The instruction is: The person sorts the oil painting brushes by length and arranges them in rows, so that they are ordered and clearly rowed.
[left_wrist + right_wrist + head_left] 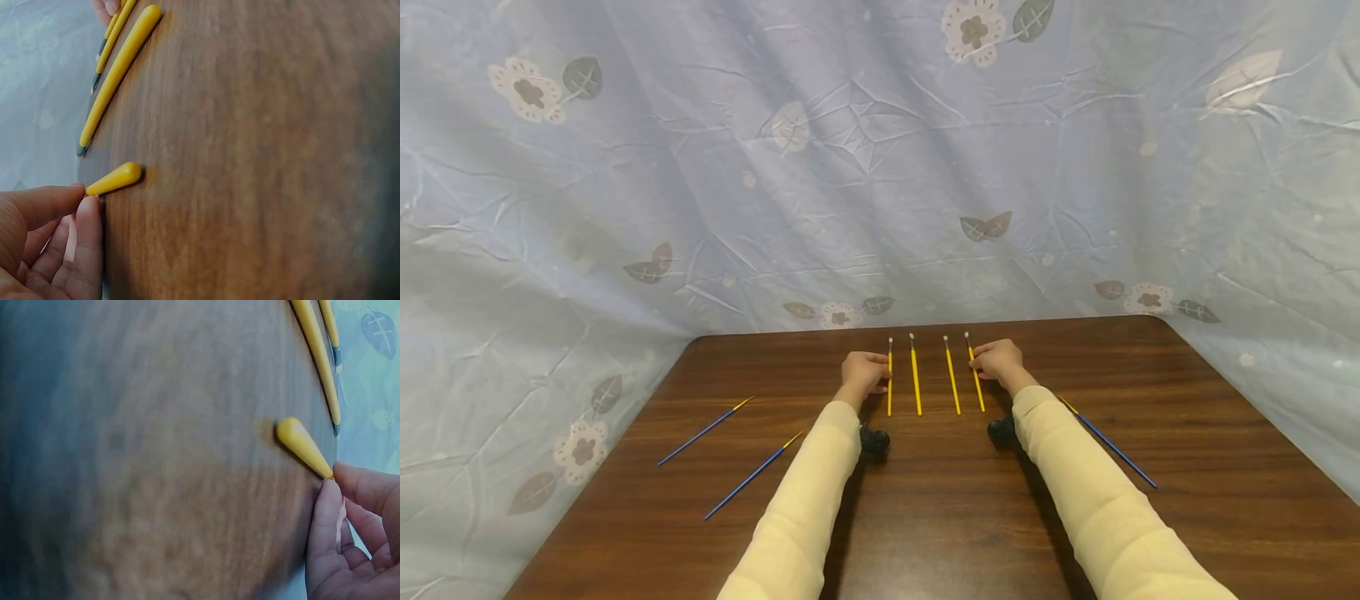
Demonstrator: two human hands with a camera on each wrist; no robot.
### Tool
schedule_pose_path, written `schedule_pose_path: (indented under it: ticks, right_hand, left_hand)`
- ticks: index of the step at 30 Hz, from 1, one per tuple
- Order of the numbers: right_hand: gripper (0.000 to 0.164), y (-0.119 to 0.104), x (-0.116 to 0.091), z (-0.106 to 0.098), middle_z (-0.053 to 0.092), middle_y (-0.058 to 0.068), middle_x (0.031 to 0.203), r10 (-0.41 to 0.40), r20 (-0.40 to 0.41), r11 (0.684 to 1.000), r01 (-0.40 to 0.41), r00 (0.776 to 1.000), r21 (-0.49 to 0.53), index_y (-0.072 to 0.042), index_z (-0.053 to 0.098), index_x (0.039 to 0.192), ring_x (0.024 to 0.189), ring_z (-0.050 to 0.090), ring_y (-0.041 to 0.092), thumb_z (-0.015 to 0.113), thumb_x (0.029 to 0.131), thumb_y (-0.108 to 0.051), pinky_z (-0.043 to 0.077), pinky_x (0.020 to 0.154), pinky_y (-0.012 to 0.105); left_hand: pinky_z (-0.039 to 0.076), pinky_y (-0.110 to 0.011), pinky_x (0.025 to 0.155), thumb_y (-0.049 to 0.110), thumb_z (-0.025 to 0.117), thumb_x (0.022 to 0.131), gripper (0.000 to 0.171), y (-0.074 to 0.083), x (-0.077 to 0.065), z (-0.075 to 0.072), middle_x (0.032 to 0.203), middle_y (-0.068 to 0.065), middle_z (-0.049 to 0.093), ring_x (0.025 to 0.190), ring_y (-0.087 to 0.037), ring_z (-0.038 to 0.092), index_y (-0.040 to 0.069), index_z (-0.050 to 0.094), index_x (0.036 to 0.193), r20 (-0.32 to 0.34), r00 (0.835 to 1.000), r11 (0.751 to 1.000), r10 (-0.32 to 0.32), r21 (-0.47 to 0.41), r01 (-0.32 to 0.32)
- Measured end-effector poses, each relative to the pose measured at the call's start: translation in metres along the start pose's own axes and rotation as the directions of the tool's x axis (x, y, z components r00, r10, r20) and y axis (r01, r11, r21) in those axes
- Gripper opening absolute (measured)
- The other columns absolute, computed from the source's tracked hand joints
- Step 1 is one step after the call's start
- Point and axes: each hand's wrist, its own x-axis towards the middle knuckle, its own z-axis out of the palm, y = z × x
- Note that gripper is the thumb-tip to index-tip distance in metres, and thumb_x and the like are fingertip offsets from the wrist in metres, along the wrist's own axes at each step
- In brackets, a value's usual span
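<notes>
Four is avoided here: several yellow-handled paintbrushes stand side by side near the table's far edge, bristles pointing away. My left hand pinches the leftmost yellow paintbrush between thumb and finger; in the left wrist view its rounded handle end juts past the fingertips. With thumb and finger, my right hand pinches the rightmost yellow paintbrush, whose handle end shows in the right wrist view. Between the hands lie two more yellow paintbrushes, one left and one right.
Two blue paintbrushes with yellow tips lie slanted on the left, a farther one and a nearer one. Another blue paintbrush lies beside the right sleeve. A floral curtain hangs behind the brown table.
</notes>
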Motion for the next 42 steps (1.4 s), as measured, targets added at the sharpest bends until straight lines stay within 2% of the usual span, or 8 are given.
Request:
schedule_pose_path:
  ticks: [11,23,33,38,42]
  right_hand:
    - [0.033,0.000,0.001,0.000,0.066,0.024,0.111,-0.022,0.030,1.000,0.022,0.999,-0.019,0.010,0.064,0.118,0.089,0.068,0.028,0.068,0.086,0.005,0.059,0.067,0.030]
    - [0.033,-0.002,-0.002,-0.001,0.063,0.024,0.113,-0.036,0.018,0.998,0.037,0.999,-0.043,0.009,0.064,0.119,0.080,0.067,0.020,0.068,0.087,0.003,0.058,0.064,0.027]
    - [0.036,-0.007,-0.010,-0.004,0.060,0.024,0.121,-0.026,0.065,1.000,0.025,0.998,0.012,0.009,0.059,0.125,0.106,0.062,0.033,0.065,0.091,0.001,0.058,0.075,0.030]
    - [0.037,-0.009,-0.010,-0.006,0.056,0.024,0.126,-0.017,0.093,1.000,0.015,0.996,0.021,0.007,0.057,0.128,0.112,0.058,0.034,0.063,0.093,-0.002,0.057,0.081,0.033]
    - [0.039,-0.014,-0.012,-0.007,0.056,0.024,0.128,-0.032,0.102,0.999,0.029,0.994,0.026,0.007,0.055,0.130,0.115,0.057,0.035,0.062,0.094,-0.003,0.055,0.085,0.037]
  left_hand:
    - [0.057,-0.028,0.050,-0.006,0.073,0.080,0.027,0.003,-0.003,0.000,0.107,-0.015,0.067,0.074,-0.022,0.067,0.001,0.074,0.106,-0.011,1.000,1.000,-0.004,0.003,0.004]
    - [0.056,-0.028,0.049,-0.007,0.073,0.080,0.027,0.002,-0.003,0.000,0.102,-0.015,0.067,0.077,-0.023,0.067,-0.001,0.074,0.106,-0.013,1.000,1.000,0.021,-0.002,-0.021]
    - [0.058,-0.030,0.051,-0.004,0.074,0.079,0.028,0.006,-0.004,-0.001,0.105,-0.014,0.068,0.082,-0.025,0.067,0.001,0.074,0.106,-0.026,0.999,0.999,0.024,0.047,-0.023]
    - [0.058,-0.032,0.054,-0.004,0.074,0.080,0.029,0.008,-0.007,-0.005,0.107,-0.015,0.067,0.086,-0.027,0.066,0.001,0.073,0.109,-0.010,1.000,0.999,0.026,0.047,-0.025]
    - [0.059,-0.034,0.054,-0.004,0.074,0.080,0.028,0.010,-0.009,-0.010,0.101,-0.016,0.069,0.086,-0.027,0.067,0.000,0.073,0.108,-0.003,1.000,0.999,0.030,0.044,-0.030]
